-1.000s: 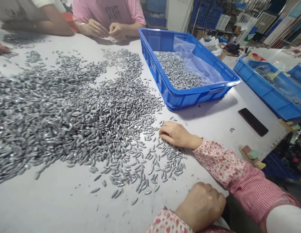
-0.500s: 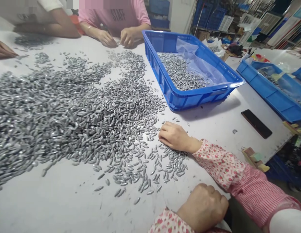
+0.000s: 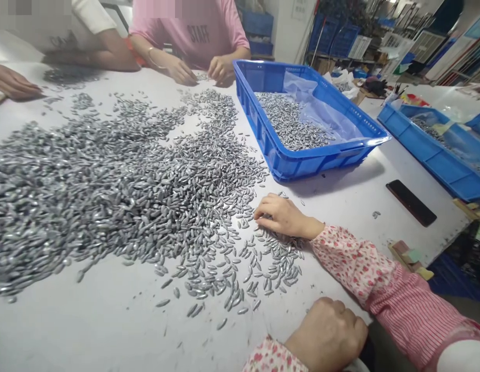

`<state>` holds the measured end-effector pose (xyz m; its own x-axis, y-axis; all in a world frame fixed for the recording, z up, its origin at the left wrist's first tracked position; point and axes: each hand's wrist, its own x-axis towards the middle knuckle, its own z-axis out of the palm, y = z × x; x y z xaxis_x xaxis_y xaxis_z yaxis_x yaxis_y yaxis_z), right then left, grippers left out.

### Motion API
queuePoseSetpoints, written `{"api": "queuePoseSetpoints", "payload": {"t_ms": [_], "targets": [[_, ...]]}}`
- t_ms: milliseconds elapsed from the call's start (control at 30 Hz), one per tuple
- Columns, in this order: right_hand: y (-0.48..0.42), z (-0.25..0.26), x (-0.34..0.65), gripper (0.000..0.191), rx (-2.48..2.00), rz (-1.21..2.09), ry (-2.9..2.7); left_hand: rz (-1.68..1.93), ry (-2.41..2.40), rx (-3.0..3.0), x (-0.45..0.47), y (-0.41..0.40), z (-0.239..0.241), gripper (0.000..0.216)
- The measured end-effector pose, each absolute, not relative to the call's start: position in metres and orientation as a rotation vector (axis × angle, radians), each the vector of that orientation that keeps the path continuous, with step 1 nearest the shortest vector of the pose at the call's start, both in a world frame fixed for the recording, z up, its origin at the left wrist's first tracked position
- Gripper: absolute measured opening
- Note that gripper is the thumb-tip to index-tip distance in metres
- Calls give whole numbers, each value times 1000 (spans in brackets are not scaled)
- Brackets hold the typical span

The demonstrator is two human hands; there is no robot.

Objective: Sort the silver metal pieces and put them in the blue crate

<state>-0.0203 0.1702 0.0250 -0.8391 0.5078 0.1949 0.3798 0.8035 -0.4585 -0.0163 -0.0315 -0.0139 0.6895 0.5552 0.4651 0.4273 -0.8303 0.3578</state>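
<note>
Small silver-grey, seed-shaped pieces [image 3: 146,191] lie in a wide, thick heap over the white table, thinning into scattered ones at its near right edge. My right hand [image 3: 282,214] rests palm down at that edge, fingers loosely bent, with a small gap between thumb and forefinger. Some loose pieces [image 3: 284,258] lie below and beside its palm. Close to me, my left hand [image 3: 328,333] is curled into a fist at the table's near edge, back of the hand up. Its fingertips are hidden, so anything inside cannot be seen.
A blue crate [image 3: 321,160] with a plastic liner and more grey pieces stands beyond my right hand. Farther right are a second blue crate [image 3: 429,150], a phone [image 3: 411,202] and small coloured blocks [image 3: 410,257]. Two co-workers' hands [image 3: 220,68] work across the table.
The view has shifted, so the table's contents appear slightly lower and farther right. My right hand's thumb and forefinger have parted a little. My left fist looks the same.
</note>
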Motion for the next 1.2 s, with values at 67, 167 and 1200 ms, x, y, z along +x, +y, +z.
{"api": "queuePoseSetpoints", "payload": {"t_ms": [67, 167, 1200], "targets": [[173, 29, -23, 5, -638, 595, -2748, 850, 790, 2683, -17, -31, -14, 28], [175, 32, -25, 8, -531, 567, -2919, 863, 786, 2682, -16, -31, -16, 28], [169, 21, -50, 15, -704, 366, -2881, 864, 745, 2672, -12, -32, -24, 23]]}}
